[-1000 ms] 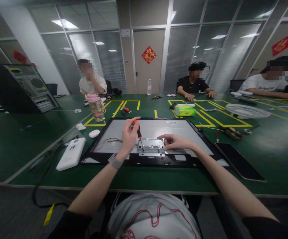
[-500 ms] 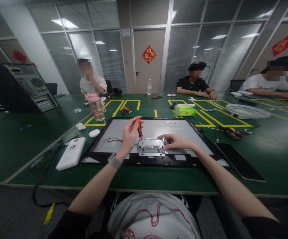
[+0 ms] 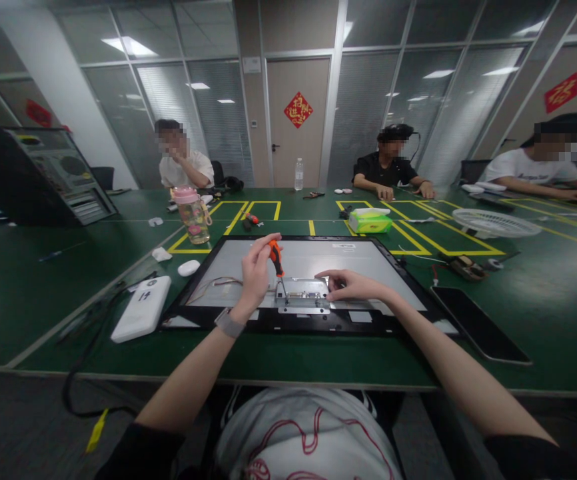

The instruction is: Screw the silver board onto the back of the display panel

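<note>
My left hand [image 3: 255, 275] is closed around the orange-and-black handle of a screwdriver [image 3: 277, 260]. The screwdriver tilts slightly, its shaft pointing down to the left part of a metal bracket [image 3: 298, 284]. Whether the tip sits in a screw is too small to tell. At the bracket's right end, my right hand [image 3: 354, 285] grips its edge between thumb and fingers. The bracket, with a circuit board and connectors showing in it, lies on the grey back of a display panel [image 3: 363, 263] with a black frame. Thin cables [image 3: 218, 283] run across the panel left of my left hand.
Left of the panel are a white power bank [image 3: 142, 310], a white earbud case [image 3: 189, 268] and a pink-lidded bottle [image 3: 194, 217]. A black phone [image 3: 478, 323] lies to the right. Beyond are a tissue pack [image 3: 370, 221] and a white fan grille [image 3: 496, 223]. Three people sit opposite.
My left hand and the screwdriver handle have shifted slightly left, so the screwdriver leans more. My right hand has stayed in place. A person opposite has moved a hand on the table.
</note>
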A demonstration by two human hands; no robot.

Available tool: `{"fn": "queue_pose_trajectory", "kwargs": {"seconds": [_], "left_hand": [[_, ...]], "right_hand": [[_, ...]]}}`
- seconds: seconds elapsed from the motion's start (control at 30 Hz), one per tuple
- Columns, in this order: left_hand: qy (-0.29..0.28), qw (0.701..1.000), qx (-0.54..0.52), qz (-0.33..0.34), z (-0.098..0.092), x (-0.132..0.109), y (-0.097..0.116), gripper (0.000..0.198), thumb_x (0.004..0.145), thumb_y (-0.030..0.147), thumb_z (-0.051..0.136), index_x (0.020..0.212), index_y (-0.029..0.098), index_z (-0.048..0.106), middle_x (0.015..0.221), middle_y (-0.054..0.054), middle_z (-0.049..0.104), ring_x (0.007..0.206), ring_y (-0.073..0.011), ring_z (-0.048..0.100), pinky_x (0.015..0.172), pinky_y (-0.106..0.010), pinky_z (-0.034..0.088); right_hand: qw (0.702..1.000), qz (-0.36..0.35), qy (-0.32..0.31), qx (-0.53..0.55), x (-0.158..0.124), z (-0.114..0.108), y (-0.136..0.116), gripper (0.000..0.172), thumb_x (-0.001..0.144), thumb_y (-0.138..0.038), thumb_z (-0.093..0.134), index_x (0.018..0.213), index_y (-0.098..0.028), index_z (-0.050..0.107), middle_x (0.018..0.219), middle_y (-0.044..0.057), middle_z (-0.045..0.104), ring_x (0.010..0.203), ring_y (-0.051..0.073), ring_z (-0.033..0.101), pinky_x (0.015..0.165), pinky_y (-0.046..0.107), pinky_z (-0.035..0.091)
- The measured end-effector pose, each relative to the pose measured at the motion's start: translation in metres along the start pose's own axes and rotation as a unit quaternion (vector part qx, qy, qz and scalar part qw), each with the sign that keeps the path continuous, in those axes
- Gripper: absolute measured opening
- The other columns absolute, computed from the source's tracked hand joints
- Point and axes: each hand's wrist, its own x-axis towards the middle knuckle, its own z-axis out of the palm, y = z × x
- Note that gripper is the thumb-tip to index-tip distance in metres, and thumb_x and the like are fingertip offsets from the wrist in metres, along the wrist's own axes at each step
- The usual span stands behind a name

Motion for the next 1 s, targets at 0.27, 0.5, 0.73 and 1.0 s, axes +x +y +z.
{"fn": "queue_pose_trajectory", "kwargs": {"seconds": [0.27, 0.5, 0.73, 1.0], "left_hand": [[0.019, 0.996, 0.067, 0.048, 0.0009, -0.0022, 0.0076, 0.022, 0.088, 0.029, 0.053, 0.099, 0.019, 0.069, 0.088, -0.004, 0.064, 0.075, -0.0118, 0.06, 0.071, -0.024, 0.048], [0.028, 0.99, 0.113, 0.078, 0.0001, -0.0018, 0.0056, 0.014, 0.083, 0.03, 0.062, 0.091, 0.021, 0.069, 0.087, -0.003, 0.057, 0.077, -0.0118, 0.054, 0.065, -0.022, 0.044], [-0.008, 1.0, 0.018, 0.022, 0.0003, -0.0011, 0.0009, 0.031, 0.092, 0.032, 0.043, 0.111, 0.021, 0.065, 0.109, -0.007, 0.062, 0.084, -0.0148, 0.063, 0.072, -0.028, 0.052], [0.011, 0.999, 0.027, 0.016, 0.0017, -0.0007, 0.0026, 0.026, 0.087, 0.031, 0.056, 0.107, 0.018, 0.064, 0.094, -0.005, 0.067, 0.077, -0.0121, 0.064, 0.07, -0.023, 0.052]], "right_hand": [[1.0, -0.002, -0.003, 0.005, -0.0008, -0.0005, -0.0005, 0.072, 0.072, -0.045, 0.072, 0.134, -0.015, 0.05, 0.075, -0.001, 0.054, 0.07, 0.014, 0.05, 0.067, 0.027, 0.04], [1.0, 0.0, -0.004, 0.006, -0.0005, -0.0002, 0.0001, 0.072, 0.072, -0.044, 0.072, 0.133, -0.014, 0.051, 0.075, -0.002, 0.053, 0.07, 0.014, 0.049, 0.066, 0.027, 0.039], [1.0, 0.004, -0.006, 0.005, -0.0005, -0.0004, -0.0014, 0.071, 0.072, -0.044, 0.072, 0.133, -0.014, 0.05, 0.076, -0.001, 0.053, 0.07, 0.014, 0.049, 0.067, 0.027, 0.039], [1.0, -0.004, -0.008, 0.005, -0.0005, -0.0008, 0.0002, 0.072, 0.072, -0.043, 0.071, 0.133, -0.012, 0.05, 0.075, -0.002, 0.053, 0.07, 0.014, 0.05, 0.066, 0.027, 0.039]]}}
